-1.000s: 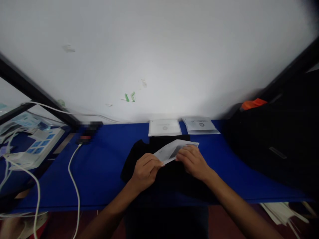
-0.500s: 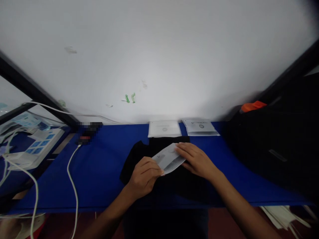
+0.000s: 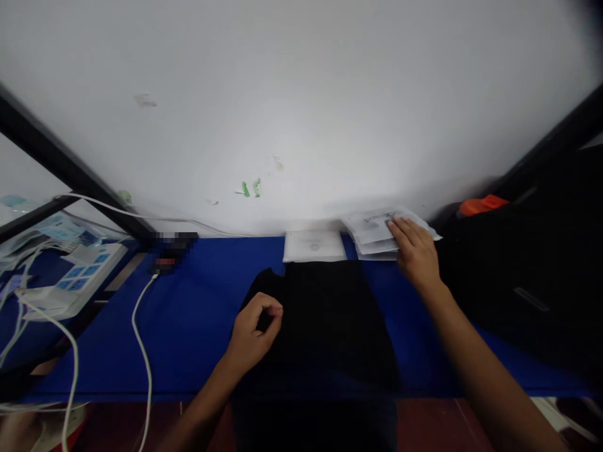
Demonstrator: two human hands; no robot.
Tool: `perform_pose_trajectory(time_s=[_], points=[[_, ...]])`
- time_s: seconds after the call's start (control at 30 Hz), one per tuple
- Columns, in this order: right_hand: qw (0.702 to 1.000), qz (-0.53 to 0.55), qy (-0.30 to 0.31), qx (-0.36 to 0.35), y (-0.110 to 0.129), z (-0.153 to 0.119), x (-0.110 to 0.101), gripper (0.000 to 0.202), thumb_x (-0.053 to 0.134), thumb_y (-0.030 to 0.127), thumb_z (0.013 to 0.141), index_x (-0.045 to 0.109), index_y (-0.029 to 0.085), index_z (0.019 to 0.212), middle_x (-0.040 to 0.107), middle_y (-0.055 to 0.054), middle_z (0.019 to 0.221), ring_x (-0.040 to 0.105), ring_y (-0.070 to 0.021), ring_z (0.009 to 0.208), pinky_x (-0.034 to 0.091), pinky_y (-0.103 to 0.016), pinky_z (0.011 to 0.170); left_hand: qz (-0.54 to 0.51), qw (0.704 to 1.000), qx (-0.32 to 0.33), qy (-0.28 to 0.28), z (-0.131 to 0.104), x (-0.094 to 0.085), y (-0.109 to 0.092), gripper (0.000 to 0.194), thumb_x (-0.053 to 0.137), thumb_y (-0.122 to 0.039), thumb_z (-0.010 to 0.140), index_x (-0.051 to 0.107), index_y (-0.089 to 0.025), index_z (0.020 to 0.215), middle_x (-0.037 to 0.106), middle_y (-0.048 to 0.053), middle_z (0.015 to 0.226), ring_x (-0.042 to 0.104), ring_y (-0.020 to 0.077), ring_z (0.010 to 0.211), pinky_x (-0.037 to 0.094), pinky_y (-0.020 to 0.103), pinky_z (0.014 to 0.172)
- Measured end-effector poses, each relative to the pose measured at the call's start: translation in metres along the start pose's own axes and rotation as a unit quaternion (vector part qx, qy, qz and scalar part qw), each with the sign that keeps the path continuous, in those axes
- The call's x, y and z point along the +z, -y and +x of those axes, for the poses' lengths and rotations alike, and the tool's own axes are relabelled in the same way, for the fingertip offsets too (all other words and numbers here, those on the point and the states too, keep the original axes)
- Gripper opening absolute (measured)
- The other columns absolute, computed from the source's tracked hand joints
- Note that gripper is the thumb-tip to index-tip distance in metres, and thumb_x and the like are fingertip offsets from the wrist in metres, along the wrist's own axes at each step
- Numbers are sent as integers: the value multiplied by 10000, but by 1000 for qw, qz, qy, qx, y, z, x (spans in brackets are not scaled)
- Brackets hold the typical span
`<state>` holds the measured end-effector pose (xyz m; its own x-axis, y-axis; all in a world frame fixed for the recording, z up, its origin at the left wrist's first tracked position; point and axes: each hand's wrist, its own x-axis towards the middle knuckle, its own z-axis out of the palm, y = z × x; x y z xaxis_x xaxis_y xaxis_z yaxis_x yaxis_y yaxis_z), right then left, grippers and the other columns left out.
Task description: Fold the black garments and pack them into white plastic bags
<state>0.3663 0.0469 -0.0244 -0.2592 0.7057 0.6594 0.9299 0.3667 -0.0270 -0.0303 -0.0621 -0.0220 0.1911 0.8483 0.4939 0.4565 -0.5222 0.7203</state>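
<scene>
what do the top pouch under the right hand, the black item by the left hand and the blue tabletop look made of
Pouch: probably thin frosted plastic; it looks milky, slightly translucent. Black item: likely matt fabric, with soft edges and no shine. Tabletop: smooth, evenly blue, perhaps cloth or plastic sheet; no weave shows.

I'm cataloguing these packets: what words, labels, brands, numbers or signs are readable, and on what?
None can be read.
Packet under the right hand: dark print, blurred.
White packet beside it: faint round mark, illegible.
Black bag: label too small.
White unit with blue squares: no legible writing.
</scene>
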Motion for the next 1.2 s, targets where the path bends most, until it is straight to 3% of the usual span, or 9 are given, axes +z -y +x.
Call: perform_pose_trajectory(time_s=[0.13, 0.23, 0.37, 0.5, 0.63, 0.8, 0.9, 1.07, 1.2], points=[[990, 37, 138, -13, -35, -32, 42, 774, 360, -64, 778, 349, 154, 1521, 398, -132, 1548, 359, -279, 1436, 400, -523, 1133, 3, 995, -22, 97, -8, 0, 11, 205, 509, -70, 861, 601, -213, 976, 572, -14, 806, 575, 109, 693, 480, 223, 623], [988, 59, 144, -12, -45, -46, 58, 713, 369, -19, 815, 364, 132, 1512, 361, -141, 1566, 318, -276, 1456, 365, -524, 1161, 16, 990, -26, 135, -13, -1, 17, 272, 490, -45, 826, 603, -217, 1005, 565, -17, 802, 563, 108, 683, 470, 213, 597], [987, 77, 140, -4, -49, -44, 58, 634, 397, 27, 843, 421, 100, 1472, 391, -169, 1547, 338, -285, 1447, 356, -506, 1168, 35, 985, -22, 169, -16, -4, 19, 301, 456, -51, 858, 599, -220, 1061, 589, -4, 837, 579, 118, 708, 500, 230, 627], [988, 104, 116, 15, -26, -38, 39, 504, 441, 143, 913, 493, 130, 1413, 472, -174, 1491, 423, -305, 1396, 376, -538, 1145, 87, 967, 28, 239, -20, -14, 18, 338, 551, -130, 887, 600, -237, 1204, 628, 74, 1122, 616, 200, 1023, 538, 366, 886], [976, 173, 135, 0, 47, -47, -1, 429, 486, 249, 960, 517, 202, 1385, 547, -137, 1430, 493, -292, 1343, 445, -539, 1087, 124, 944, 55, 302, -28, -26, 22, 497, 738, -308, 825, 578, -278, 1294, 544, 96, 1393, 495, 289, 1297, 447, 499, 1054], [890, 292, 342, -81, 133, -77, -49, 670, 675, 363, 870, 414, 263, 1479, 466, -102, 1512, 456, -280, 1376, 450, -479, 1096, 117, 941, 25, 316, -39, -38, 28, 591, 772, -289, 799, 528, -286, 1337, 516, 99, 1451, 463, 280, 1352, 414, 534, 1090], [872, 289, 392, -53, 141, -97, -62, 820, 771, 351, 771, 391, 247, 1490, 388, -121, 1559, 389, -321, 1416, 412, -528, 1117, 118, 944, 16, 307, -47, -45, 32, 452, 777, -261, 786, 593, -258, 1199, 513, 101, 1456, 453, 282, 1363, 430, 527, 1081], [877, 296, 379, 17, 123, -121, -72, 295, 631, 137, 819, 616, 226, 1099, 458, -92, 1518, 404, -288, 1412, 432, -521, 1105, 131, 945, 19, 298, -56, -54, 39, 169, 639, -120, 854, 655, -237, 975, 525, 64, 1449, 423, 266, 1387, 431, 495, 1084], [870, 329, 363, 50, 116, -125, -78, 26, 585, 228, 917, 595, 239, 938, 540, -74, 1449, 467, -274, 1369, 466, -507, 1078, 109, 950, 36, 292, -54, -57, 37, 105, 610, -171, 916, 685, -244, 925, 601, 51, 1360, 491, 250, 1322, 441, 465, 1072]])
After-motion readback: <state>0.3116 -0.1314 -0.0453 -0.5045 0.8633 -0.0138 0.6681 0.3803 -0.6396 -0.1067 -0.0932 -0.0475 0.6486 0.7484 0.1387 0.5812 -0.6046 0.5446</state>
